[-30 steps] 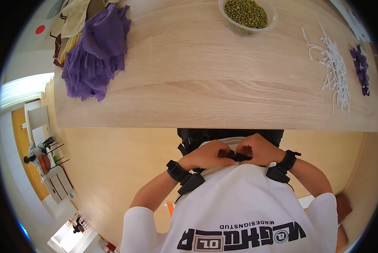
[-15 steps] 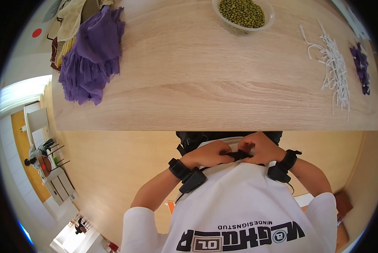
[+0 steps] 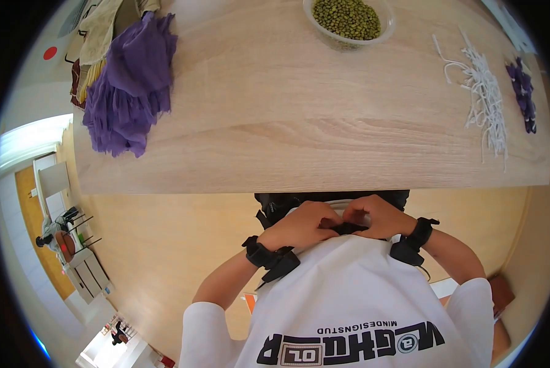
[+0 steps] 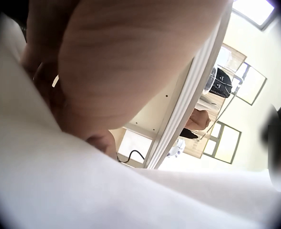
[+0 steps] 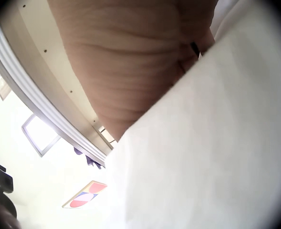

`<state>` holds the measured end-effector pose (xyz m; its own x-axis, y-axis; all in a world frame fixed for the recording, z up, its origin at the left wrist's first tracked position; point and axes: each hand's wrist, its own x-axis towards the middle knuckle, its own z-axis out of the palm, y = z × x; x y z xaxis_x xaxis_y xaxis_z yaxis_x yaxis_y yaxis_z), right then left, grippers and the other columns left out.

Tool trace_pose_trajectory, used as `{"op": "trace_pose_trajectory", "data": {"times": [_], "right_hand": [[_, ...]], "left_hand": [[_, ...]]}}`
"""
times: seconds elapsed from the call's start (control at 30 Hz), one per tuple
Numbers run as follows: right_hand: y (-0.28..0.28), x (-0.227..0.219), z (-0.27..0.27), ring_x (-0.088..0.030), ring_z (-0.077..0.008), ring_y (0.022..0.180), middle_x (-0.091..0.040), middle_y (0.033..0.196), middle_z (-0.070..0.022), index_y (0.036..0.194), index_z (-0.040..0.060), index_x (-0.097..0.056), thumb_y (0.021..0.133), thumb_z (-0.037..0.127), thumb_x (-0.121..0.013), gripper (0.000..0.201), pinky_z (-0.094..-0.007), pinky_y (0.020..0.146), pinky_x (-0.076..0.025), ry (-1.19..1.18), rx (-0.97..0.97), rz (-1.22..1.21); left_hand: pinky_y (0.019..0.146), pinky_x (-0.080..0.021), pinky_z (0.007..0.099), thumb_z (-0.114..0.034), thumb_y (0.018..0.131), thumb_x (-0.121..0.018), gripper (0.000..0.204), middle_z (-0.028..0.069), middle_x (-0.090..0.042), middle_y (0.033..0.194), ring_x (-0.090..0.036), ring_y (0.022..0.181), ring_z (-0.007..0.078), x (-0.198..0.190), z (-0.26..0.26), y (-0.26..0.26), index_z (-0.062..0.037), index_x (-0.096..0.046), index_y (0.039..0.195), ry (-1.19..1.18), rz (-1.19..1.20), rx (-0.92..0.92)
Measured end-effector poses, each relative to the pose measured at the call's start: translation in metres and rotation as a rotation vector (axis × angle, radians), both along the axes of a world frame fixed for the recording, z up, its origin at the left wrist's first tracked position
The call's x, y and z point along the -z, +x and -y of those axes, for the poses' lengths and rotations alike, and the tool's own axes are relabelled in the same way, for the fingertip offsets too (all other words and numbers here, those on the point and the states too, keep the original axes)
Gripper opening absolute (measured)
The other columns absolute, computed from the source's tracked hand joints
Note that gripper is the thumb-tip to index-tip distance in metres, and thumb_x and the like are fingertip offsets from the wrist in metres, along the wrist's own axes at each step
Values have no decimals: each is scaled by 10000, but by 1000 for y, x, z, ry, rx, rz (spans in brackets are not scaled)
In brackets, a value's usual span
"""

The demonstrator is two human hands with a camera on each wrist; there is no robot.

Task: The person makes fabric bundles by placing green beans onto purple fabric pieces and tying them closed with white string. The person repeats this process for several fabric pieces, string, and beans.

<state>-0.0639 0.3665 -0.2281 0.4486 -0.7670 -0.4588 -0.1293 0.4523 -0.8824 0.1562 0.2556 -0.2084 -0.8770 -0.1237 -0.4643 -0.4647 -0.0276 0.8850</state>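
Note:
Both hands are at the waist, in front of the white T-shirt (image 3: 348, 288) and just off the table's near edge. My left hand (image 3: 302, 224) and my right hand (image 3: 382, 216) pinch a small black piece (image 3: 350, 228), which looks like a strap or band, between curled fingers and thumbs. Most of it is hidden by the fingers. In the left wrist view the left hand (image 4: 131, 62) fills the upper part over white shirt cloth. The right wrist view shows the underside of the right hand (image 5: 126, 62) against the shirt, fingertips mostly hidden.
On the wooden table (image 3: 275, 147), purple cloth (image 3: 128, 86) lies at the left beside beige cloth (image 3: 97, 30). A clear bowl (image 3: 390, 27) of green beans (image 3: 346, 18) stands at the back. White strings (image 3: 484, 92) and purple tied bundles (image 3: 522, 95) lie at the right.
The head view has shifted slightly, so the table's things sit a little further left. The hands stay together at the waist, with small finger movements around the black piece.

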Motion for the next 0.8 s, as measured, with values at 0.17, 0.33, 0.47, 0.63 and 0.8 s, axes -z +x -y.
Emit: {"op": "trace_pose_trajectory", "data": {"times": [0.17, 0.33, 0.47, 0.63, 0.8], "right_hand": [[-5, -15, -4, -633, -176, 786, -671, 895, -74, 1029, 17, -687, 741, 138, -817, 338, -299, 724, -517, -126, 18, -62], [-17, -22, -10, -624, -231, 768, -637, 834, -98, 1047, 28, -689, 786, 157, -797, 310, -330, 686, -506, -252, -38, -127], [-7, -16, -7, -613, -260, 757, -629, 822, -102, 1043, 29, -694, 809, 176, -778, 289, -344, 672, -497, -368, -42, -124], [4, -12, 8, -604, -263, 719, -625, 814, -105, 1056, 17, -697, 820, 213, -781, 318, -347, 648, -490, -328, -149, -99], [18, -13, 18, -607, -224, 698, -630, 808, -100, 1006, 8, -719, 809, 235, -804, 312, -328, 632, -491, -150, -73, 9]], "left_hand": [[750, -567, 301, -115, 813, -755, 282, 113, -681, 954, -674, 837, 212, -11, 5, 26, -1, -687, 1062, -35, 63, -79], [695, -571, 287, -141, 846, -742, 289, 93, -676, 927, -675, 814, 181, -23, -3, 75, -10, -675, 1095, -49, 151, -106], [680, -550, 288, -156, 850, -745, 288, 88, -673, 892, -664, 783, 166, -24, -13, 80, -5, -676, 1085, -16, 135, -178], [677, -533, 304, -170, 837, -762, 312, 101, -672, 870, -656, 766, 180, -21, -16, 63, 8, -661, 1072, 54, 184, -185], [691, -538, 325, -168, 827, -765, 331, 119, -682, 888, -671, 783, 215, -18, -23, 59, 12, -646, 1078, -50, 130, -174]]}}
